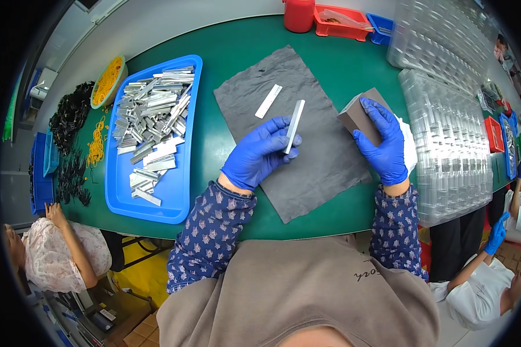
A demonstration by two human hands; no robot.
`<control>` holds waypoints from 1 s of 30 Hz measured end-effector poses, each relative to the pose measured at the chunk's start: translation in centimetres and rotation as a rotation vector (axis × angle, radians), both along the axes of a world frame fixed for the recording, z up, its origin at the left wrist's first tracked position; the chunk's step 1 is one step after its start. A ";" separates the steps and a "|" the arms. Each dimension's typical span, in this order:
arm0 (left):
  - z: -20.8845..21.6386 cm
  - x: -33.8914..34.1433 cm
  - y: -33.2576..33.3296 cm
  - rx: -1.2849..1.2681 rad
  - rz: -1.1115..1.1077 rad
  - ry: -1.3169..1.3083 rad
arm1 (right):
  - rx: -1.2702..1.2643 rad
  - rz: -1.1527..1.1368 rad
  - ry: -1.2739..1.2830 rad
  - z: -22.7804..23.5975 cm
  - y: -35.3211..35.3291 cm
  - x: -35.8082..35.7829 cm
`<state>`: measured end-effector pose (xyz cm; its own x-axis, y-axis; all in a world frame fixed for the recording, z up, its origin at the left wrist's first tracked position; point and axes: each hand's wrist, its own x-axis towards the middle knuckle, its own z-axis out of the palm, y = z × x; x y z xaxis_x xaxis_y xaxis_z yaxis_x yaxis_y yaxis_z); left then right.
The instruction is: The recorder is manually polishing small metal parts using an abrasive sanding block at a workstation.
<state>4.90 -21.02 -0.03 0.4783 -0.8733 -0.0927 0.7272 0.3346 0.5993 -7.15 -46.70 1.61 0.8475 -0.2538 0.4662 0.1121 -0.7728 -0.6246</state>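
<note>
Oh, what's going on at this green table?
A person in blue gloves has both hands busy. The left hand holds a slim metal strip above a dark cloth, and the right hand grips a grey-brown block; strip and block are apart. A second strip lies on the cloth. To the left, a blue tray holds a jumbled heap of metal pieces; clear plastic trays sit to the right.

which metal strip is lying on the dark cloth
The silver strip beyond the left hand; a second strip is in that hand, the pile in the blue tray.
</note>
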 end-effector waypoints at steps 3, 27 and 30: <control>0.6 -1.8 -0.8 0.398 0.328 -0.725 | -0.004 0.001 -0.003 -0.1 -0.1 0.0; -1.6 -2.4 0.1 1.000 0.404 -1.675 | -0.461 0.092 0.206 -0.4 5.2 0.4; -1.5 -2.7 0.1 0.983 0.475 -1.651 | -0.489 0.092 0.198 -0.3 5.4 0.5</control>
<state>2.23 -20.96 -1.52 0.7282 -0.6054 0.3212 -0.6646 -0.5095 0.5465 -6.70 -41.29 1.28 0.9398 0.0326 0.3402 0.1098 -0.9714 -0.2103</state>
